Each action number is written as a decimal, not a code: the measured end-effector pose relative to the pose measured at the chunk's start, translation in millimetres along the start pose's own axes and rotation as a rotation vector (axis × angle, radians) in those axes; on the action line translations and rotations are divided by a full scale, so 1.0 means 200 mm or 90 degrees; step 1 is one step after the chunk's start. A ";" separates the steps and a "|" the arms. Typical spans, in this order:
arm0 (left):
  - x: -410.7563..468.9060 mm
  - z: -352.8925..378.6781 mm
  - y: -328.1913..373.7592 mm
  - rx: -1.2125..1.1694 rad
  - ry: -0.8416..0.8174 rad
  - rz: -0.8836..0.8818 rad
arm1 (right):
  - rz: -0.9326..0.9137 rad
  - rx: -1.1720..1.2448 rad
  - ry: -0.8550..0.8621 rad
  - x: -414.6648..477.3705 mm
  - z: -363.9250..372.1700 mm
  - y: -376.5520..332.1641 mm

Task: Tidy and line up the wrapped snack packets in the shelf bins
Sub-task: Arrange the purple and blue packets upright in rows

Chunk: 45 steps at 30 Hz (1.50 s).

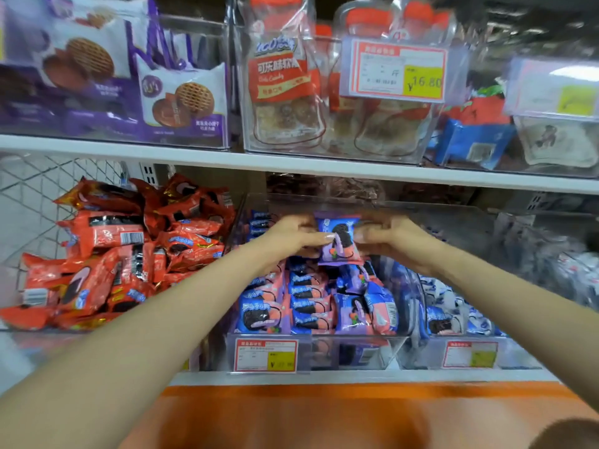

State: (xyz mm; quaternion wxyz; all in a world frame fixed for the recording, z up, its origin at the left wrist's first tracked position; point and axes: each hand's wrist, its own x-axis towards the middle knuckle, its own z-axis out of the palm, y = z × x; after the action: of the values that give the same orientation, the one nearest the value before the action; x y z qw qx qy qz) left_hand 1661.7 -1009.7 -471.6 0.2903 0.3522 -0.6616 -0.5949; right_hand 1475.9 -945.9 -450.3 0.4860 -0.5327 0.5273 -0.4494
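Note:
A purple and pink wrapped snack packet (338, 241) is held upright above the middle clear bin (356, 350) on the lower shelf. My left hand (291, 236) grips its left edge and my right hand (387, 238) grips its right edge, fingers curled round the wrapper. Below it, several matching purple, pink and blue packets (311, 306) stand in rows inside the bin. Part of the rear of the bin is hidden behind my hands.
A heap of orange-red packets (123, 254) fills the bin to the left. Blue and white packets (453, 315) sit in the bin to the right. The upper shelf (291, 163) overhangs close above, carrying purple biscuit packs (181, 95) and clear candy bags (285, 82). Price tags (265, 354) front the bins.

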 end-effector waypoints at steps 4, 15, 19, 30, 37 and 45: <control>-0.02 0.00 0.01 0.100 0.048 0.043 | -0.048 -0.086 0.122 0.01 -0.01 0.01; 0.13 -0.10 0.07 0.650 -0.024 -0.050 | -0.176 -0.345 0.228 -0.03 -0.13 0.07; 0.18 -0.13 0.06 0.494 0.018 0.036 | -0.188 -0.382 0.221 -0.03 -0.11 0.07; 0.06 -0.09 0.05 0.041 -0.035 0.020 | -0.104 -0.505 0.100 0.05 0.01 0.05; 0.08 -0.08 0.08 0.452 -0.026 0.054 | -0.127 -0.565 0.087 0.05 0.01 0.06; 0.18 -0.07 0.05 0.711 -0.074 -0.048 | -0.169 -0.509 0.230 0.02 -0.13 0.11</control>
State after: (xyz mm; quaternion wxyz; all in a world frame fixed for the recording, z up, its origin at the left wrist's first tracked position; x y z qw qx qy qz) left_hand 1650.7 -1046.5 -461.6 0.0011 0.4424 -0.8781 -0.1825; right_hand 1448.2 -950.5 -468.8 0.0805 -0.6544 0.6630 -0.3545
